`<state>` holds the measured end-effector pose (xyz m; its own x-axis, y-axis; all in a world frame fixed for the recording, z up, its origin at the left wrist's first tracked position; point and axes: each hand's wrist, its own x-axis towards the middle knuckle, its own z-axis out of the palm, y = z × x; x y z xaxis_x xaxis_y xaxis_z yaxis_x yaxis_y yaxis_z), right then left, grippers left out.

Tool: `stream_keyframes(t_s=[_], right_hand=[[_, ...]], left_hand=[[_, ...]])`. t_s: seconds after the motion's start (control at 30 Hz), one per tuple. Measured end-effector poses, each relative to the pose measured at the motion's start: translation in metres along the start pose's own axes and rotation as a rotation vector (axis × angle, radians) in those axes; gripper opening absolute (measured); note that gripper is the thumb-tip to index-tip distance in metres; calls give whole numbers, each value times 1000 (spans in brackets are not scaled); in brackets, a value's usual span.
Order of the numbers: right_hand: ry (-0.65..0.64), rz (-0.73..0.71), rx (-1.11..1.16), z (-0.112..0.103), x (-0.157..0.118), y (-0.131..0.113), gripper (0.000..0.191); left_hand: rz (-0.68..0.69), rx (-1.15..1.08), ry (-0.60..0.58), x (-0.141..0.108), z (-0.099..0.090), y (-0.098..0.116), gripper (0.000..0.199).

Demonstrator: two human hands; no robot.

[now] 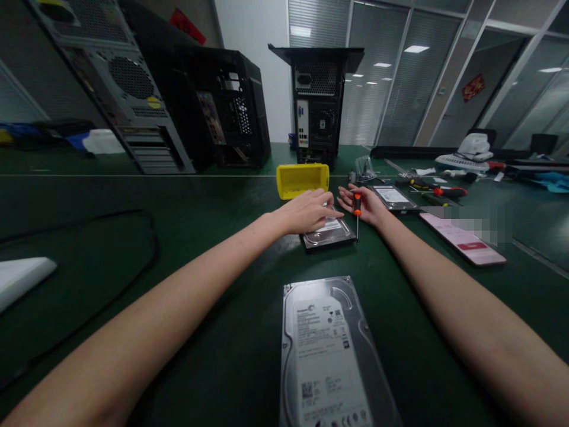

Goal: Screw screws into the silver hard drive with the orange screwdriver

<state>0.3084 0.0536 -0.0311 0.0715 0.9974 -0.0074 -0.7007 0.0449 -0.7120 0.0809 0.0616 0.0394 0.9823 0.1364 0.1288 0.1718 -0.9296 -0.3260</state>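
Note:
My left hand [306, 212] lies palm down over a small hard drive [329, 236] on the green table. Its thumb and fingers are stretched out and apart, partly covering the drive's label. Beside that drive, my right hand [362, 203] is turned partly palm up and holds a screwdriver [357, 204] with an orange and black handle. The thin shaft points down toward the drive's right edge, and its tip is too small to make out. Nearer to me, a larger silver Seagate hard drive [329, 356] lies label up. Another hard drive [393, 198] sits just behind my right wrist.
A yellow box [303, 181] stands behind my left hand. Computer cases [316, 107] line the back and left. On the right are a pink-screened phone [462, 238], pliers-like tools [448, 192] and a clear plastic piece [364, 169]. A black cable [153, 237] curves across the left.

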Motion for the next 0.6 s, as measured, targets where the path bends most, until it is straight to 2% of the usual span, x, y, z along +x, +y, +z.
stream_keyframes(t_s=[0.6], right_hand=[[6, 7, 7, 2, -2, 0, 22]], left_hand=[[-24, -75, 24, -1, 2, -1, 42]])
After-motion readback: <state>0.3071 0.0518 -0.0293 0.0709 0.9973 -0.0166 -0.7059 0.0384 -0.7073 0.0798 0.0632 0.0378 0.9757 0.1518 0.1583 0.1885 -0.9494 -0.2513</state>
